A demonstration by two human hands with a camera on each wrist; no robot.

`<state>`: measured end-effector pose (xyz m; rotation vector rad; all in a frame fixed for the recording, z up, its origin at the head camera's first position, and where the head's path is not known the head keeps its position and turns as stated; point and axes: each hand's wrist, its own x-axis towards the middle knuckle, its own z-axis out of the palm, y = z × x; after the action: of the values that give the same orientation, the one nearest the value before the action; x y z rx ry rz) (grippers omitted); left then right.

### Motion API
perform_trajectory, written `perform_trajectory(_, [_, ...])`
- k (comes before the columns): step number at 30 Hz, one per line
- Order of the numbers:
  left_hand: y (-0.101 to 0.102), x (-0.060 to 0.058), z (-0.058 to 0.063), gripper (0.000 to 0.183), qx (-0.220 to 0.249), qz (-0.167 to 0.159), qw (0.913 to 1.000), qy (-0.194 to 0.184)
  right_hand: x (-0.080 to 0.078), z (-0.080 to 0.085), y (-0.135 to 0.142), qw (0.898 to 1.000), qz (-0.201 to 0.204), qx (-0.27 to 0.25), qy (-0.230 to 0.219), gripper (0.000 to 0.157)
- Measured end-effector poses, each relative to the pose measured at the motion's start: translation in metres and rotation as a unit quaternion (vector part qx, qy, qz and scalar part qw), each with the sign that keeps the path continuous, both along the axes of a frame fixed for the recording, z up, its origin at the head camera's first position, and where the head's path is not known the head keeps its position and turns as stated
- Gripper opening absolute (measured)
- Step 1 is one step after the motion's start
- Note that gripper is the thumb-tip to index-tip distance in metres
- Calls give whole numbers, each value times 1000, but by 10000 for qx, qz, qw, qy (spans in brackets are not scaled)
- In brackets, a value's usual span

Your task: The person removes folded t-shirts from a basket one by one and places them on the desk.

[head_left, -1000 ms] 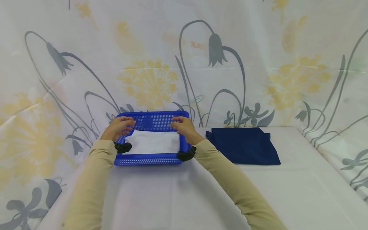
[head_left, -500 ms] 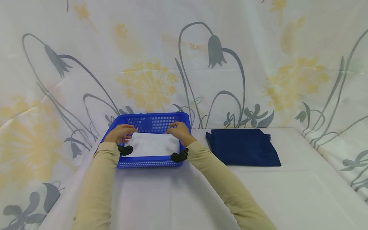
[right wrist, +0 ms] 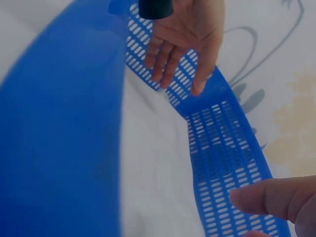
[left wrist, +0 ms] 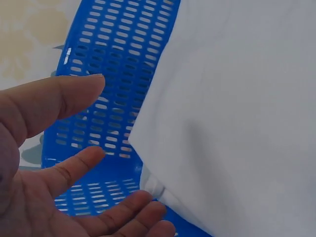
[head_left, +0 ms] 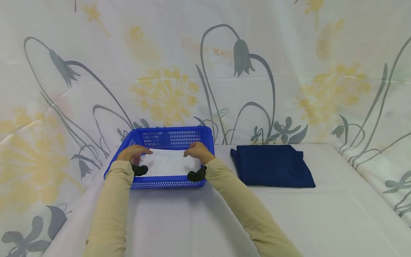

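Observation:
A blue plastic basket (head_left: 167,183) with slotted walls stands on the white-covered table, left of centre in the head view. Folded white cloth (head_left: 170,162) lies inside it. My left hand (head_left: 131,155) is inside the basket's left end. In the left wrist view its thumb and fingers (left wrist: 74,171) are spread, with the lower fingertips right at the cloth's tucked corner. My right hand (head_left: 199,152) reaches over the right wall, thumb (right wrist: 264,197) apart from the fingers, above the cloth's right end. Most of its fingers are hidden in the right wrist view.
A folded navy cloth (head_left: 274,165) lies on the table to the right of the basket. Behind the table hangs a white curtain (head_left: 179,46) with grey and yellow flowers. Each wrist wears a black camera mount (head_left: 197,174).
Both hands have lowered into the basket toward the white cloth, and the right hand has shifted slightly left. The basket's left end looks pulled nearer. The navy cloth stays put.

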<state>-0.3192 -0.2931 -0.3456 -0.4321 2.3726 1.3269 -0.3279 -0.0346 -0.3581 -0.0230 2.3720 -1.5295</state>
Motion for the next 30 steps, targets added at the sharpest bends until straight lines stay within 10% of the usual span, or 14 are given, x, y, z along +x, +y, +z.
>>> perform_trajectory(12, [-3,0,-9,86,25,-312,9991,-284,-11,-15,-6,9965,196,734,-342,73])
perform_trajectory(19, [1,2,-6,87,13,-393,9987,-316,-73,-70,-8,9908,728,1089,-353,73])
perform_trajectory(25, [-2,-1,-11,78,16,-550,9982,-227,-12,-13,-4,9888,710,1253,-385,60])
perform_trajectory(30, [-8,-5,-14,69,87,-1002,9948,-171,-8,-11,-2,9866,961,1270,-367,61])
